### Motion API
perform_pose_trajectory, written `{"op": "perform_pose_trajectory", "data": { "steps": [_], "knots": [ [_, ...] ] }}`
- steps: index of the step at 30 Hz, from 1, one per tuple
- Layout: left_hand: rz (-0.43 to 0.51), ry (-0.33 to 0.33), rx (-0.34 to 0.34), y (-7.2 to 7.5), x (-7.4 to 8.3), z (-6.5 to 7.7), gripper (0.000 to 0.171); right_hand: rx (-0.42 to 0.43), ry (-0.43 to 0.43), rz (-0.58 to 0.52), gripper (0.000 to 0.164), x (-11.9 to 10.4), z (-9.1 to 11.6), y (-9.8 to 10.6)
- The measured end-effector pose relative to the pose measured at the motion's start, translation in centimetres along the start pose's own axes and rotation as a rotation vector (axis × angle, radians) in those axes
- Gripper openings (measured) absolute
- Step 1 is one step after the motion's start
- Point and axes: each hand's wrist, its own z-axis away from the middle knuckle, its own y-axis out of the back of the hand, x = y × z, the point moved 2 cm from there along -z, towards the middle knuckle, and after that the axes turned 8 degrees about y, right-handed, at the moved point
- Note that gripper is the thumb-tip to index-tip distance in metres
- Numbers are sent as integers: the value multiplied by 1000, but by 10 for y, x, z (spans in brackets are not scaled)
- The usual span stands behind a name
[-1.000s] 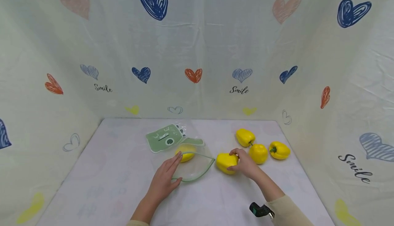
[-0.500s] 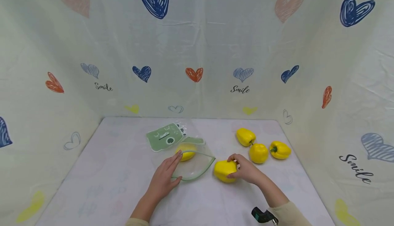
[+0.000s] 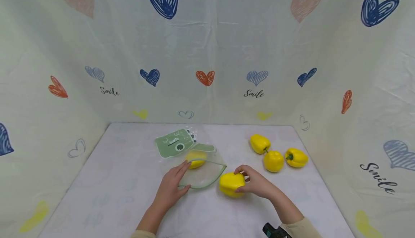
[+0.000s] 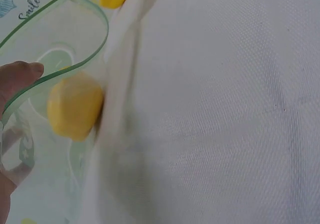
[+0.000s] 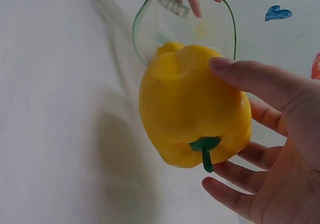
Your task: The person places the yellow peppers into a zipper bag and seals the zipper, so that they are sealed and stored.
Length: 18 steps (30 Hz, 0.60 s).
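A clear plastic bag (image 3: 207, 176) with a green rim and a green cartoon face lies mid-table, its mouth spread toward the person. Inside it sits one yellow bell pepper (image 4: 75, 107). My left hand (image 3: 170, 185) holds the bag at the left of its mouth, thumb and fingers apart at the rim. To the right of the mouth, my right hand (image 3: 256, 182) grips a second yellow bell pepper (image 5: 192, 104) from its right side, thumb on one face and fingers behind. In the right wrist view the pepper's green stem faces the camera and the bag's mouth appears beyond it.
Three more yellow bell peppers stand at the back right: one farthest back (image 3: 259, 143), one just in front (image 3: 273, 161) and one farther right (image 3: 296, 157). A white cloth with printed hearts (image 3: 204, 78) walls the table (image 3: 120, 166). A black device (image 3: 275, 230) sits by the right sleeve.
My right hand has brought its pepper nearer the person and slightly left, away from the other three. The left hand and the bag have hardly moved.
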Motion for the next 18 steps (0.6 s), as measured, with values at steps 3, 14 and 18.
{"op": "perform_pose_trajectory", "data": {
  "steps": [3,14,18],
  "knots": [
    [7,72,-49,2,0,1,81,-3,31,-11,52,-4,-2,-5],
    [60,204,-159,12,1,3,76,-24,83,-105,48,-15,-10,-29],
    [66,221,-186,14,0,3,79,-29,99,-128,47,-18,-15,-38]
  ]
}}
